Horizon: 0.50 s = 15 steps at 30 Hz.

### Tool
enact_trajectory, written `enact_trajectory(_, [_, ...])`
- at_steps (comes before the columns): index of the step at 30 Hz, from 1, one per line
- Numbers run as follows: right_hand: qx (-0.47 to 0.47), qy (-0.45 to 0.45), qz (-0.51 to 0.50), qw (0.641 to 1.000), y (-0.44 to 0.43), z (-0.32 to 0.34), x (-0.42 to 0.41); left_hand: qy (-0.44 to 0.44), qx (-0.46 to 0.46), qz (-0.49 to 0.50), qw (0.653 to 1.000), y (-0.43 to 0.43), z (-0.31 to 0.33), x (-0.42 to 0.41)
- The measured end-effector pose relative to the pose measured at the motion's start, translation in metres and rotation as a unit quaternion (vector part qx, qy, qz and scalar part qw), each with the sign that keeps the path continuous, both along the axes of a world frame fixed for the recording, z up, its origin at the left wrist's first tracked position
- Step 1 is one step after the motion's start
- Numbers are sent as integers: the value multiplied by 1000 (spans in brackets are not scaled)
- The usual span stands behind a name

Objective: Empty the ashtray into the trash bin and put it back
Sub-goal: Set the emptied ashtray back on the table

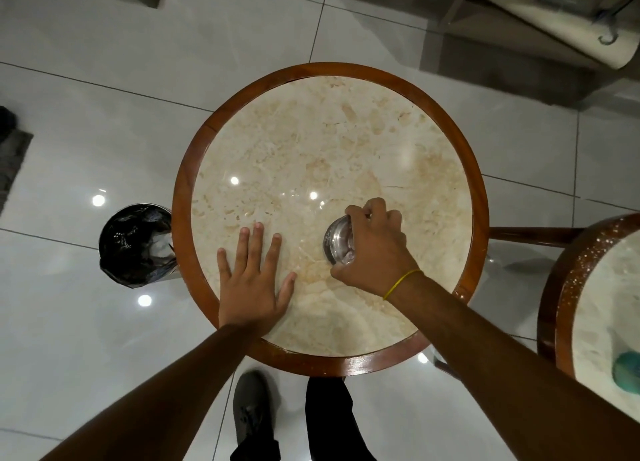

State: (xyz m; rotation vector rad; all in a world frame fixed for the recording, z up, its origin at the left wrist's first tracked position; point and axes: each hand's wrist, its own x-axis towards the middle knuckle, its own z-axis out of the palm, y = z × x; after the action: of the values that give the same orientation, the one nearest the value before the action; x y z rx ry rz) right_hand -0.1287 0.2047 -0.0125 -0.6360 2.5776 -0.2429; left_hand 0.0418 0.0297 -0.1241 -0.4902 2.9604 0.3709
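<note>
glass ashtray; glossy marble table, wood rim.

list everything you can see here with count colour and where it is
round table: one, cream marble top with brown wood rim, centre
ashtray: one, clear glass, on the table's right part, under the right hand
trash bin: one, black liner, on the floor left of the table
second table: one, same marble and wood, right edge
green object: one, on the second table, cut off
floor: white glossy tiles
shoe: one, dark grey, below the table
left hand: flat on the table
right hand: gripping the ashtray, yellow band at the wrist
</note>
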Motion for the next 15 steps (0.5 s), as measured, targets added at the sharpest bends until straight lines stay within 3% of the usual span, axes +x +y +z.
enact_trajectory(15, [18, -9, 27, 999, -8, -21, 5, -9, -8, 0, 1000, 1, 2, -1])
